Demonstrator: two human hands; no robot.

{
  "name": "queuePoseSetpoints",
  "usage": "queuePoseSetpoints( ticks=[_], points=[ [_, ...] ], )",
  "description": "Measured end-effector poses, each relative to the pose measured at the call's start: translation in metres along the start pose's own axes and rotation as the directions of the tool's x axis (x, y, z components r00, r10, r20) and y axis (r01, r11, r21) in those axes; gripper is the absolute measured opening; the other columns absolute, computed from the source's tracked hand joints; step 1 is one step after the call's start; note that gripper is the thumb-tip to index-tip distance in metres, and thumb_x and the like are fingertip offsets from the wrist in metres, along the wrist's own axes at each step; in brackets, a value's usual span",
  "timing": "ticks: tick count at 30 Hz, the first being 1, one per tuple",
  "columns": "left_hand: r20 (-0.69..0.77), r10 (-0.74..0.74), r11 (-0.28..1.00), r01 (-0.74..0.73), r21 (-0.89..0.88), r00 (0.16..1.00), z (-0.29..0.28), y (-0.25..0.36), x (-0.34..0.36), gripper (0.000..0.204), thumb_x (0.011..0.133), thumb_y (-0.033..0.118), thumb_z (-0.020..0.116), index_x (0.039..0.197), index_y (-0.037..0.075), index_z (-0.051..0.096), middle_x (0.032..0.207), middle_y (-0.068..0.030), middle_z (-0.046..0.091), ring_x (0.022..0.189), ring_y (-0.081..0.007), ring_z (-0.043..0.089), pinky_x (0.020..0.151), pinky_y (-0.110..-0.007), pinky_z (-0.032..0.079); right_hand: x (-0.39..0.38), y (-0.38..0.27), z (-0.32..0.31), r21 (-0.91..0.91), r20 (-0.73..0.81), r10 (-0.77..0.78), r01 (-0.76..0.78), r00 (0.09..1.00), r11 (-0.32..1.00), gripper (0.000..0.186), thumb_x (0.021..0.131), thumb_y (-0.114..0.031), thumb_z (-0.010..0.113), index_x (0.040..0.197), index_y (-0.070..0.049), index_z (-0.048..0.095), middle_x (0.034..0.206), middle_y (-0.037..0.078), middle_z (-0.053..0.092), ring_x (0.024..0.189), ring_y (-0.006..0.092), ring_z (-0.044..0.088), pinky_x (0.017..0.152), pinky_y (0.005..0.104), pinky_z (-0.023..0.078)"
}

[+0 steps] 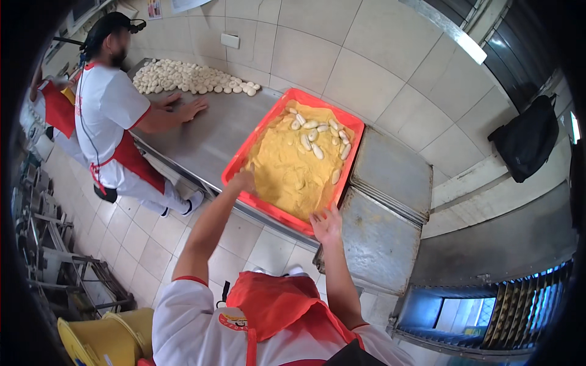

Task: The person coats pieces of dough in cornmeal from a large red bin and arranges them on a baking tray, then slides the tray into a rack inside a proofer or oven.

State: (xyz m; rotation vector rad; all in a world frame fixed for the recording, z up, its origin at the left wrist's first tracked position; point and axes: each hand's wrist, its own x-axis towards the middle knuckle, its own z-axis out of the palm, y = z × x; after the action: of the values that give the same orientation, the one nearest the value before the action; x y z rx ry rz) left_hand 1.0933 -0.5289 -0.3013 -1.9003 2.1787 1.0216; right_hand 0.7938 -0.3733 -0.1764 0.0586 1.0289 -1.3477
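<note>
— Head view: where are the hands?
— Left hand (244,181) grips the red tray's (268,125) near-left rim; right hand (326,226), fingers spread wide, touches its near-right corner.
— And the tray?
— On the steel table's (207,137) right end, holding yellow crumbs (287,171) and dough pieces (317,137).

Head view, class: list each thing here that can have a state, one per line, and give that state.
Red tray: on the steel table, filled with yellow crumbs.
Dough pieces in the tray: pale, lying on the crumbs at the far end.
Dough pieces on the table: massed, uncoated.
Left hand: on the tray's near rim.
Right hand: open, fingers spread, at the tray's corner.
</note>
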Motion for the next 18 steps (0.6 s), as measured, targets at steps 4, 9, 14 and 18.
queuePoseSetpoints(
  ticks=[4,9,14,18],
  points=[
    [0.143,-0.118,0.991,0.109,0.073,0.983,0.030,0.112,0.020,0.133,0.060,0.031,0.088,0.155,0.021,-0.004,0.149,-0.0370,0.020,0.129,-0.0468,0.044,0.098,-0.054,0.046,0.018,-0.021,-0.020,0.028,-0.216,-0.020,0.027,0.976,0.999,0.084,0.091,-0.056,0.056,0.153,-0.010,0.023,0.156,0.021,0.027,0.146,0.0406,0.019,0.118,0.0579,0.008],
    [0.004,0.371,0.858,-0.345,0.381,0.929,0.045,0.074,0.074,0.095,0.064,0.028,0.075,0.144,0.002,0.032,0.103,-0.0336,0.062,0.106,-0.0525,0.056,0.084,-0.056,0.048,0.071,0.010,0.058,0.207,0.076,0.009,-0.025,0.997,0.978,0.064,0.093,-0.055,0.050,0.143,-0.015,0.046,0.147,0.011,0.047,0.133,0.0367,0.044,0.112,0.0611,0.026],
    [-0.264,0.332,0.828,-0.413,-0.379,0.906,-0.056,0.180,0.061,0.092,0.056,0.015,0.075,0.136,-0.007,0.036,0.089,-0.0324,0.063,0.092,-0.0479,0.062,0.084,-0.049,0.049,0.109,-0.036,0.106,0.325,0.091,-0.137,0.101,0.986,0.940,0.056,0.099,-0.048,0.041,0.139,-0.010,0.049,0.136,0.010,0.057,0.121,0.0303,0.057,0.103,0.0473,0.045],
    [-0.436,0.439,0.755,-0.585,-0.295,0.786,-0.156,0.237,0.109,0.091,0.057,0.023,0.080,0.134,-0.004,0.041,0.119,-0.0350,0.054,0.117,-0.0496,0.050,0.098,-0.049,0.043,0.152,-0.091,0.144,0.391,0.290,-0.244,0.118,0.925,0.913,0.054,0.101,-0.041,0.041,0.144,-0.008,0.043,0.142,0.010,0.051,0.127,0.0291,0.051,0.105,0.0443,0.043]
  ],
)
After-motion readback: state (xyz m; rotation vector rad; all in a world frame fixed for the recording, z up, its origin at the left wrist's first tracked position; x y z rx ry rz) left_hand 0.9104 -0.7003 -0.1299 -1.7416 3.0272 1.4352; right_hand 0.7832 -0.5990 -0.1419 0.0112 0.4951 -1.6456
